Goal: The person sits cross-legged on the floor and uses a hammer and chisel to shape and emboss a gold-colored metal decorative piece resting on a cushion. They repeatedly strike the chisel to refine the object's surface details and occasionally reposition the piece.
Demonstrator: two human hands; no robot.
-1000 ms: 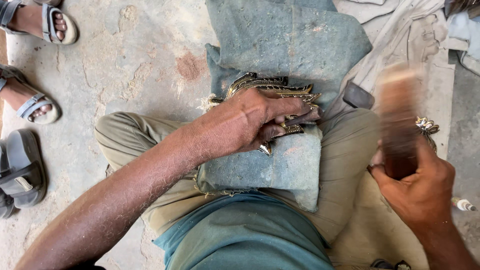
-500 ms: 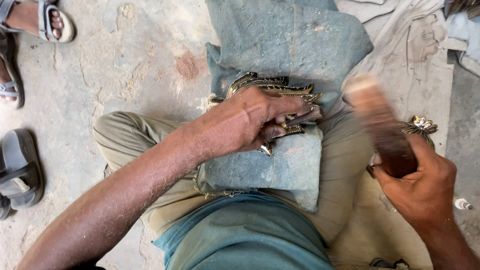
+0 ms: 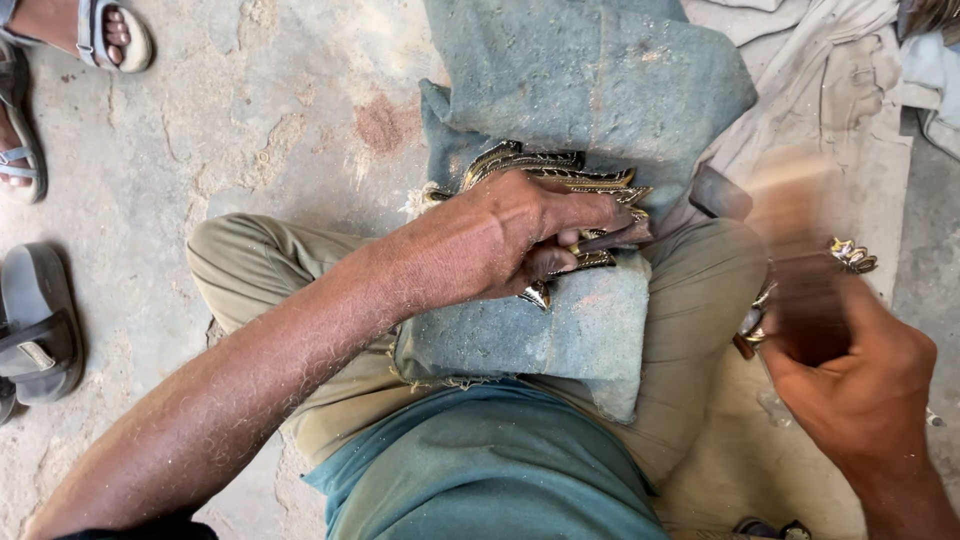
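Observation:
My left hand (image 3: 520, 235) presses down on a curved, ornate brass-coloured metal piece (image 3: 545, 170) and pinches a thin dark rod-like tool (image 3: 615, 238) against it. The piece lies on a grey-blue cloth pad (image 3: 600, 90) draped over my lap. My right hand (image 3: 850, 375) grips the handle of a wooden mallet (image 3: 795, 240), which is raised to the right of the piece and blurred by motion. Another small ornate metal piece (image 3: 852, 255) lies on the pale cloth near the mallet.
My crossed legs in khaki trousers (image 3: 700, 300) fill the middle. A pale cloth (image 3: 840, 90) covers the ground at right. Another person's sandalled feet (image 3: 105, 30) and a loose dark sandal (image 3: 35, 320) rest on the concrete floor at left.
The mallet swung down toward the metal piece half a second ago and is now lifted back to the right. My left hand stayed in place on the piece.

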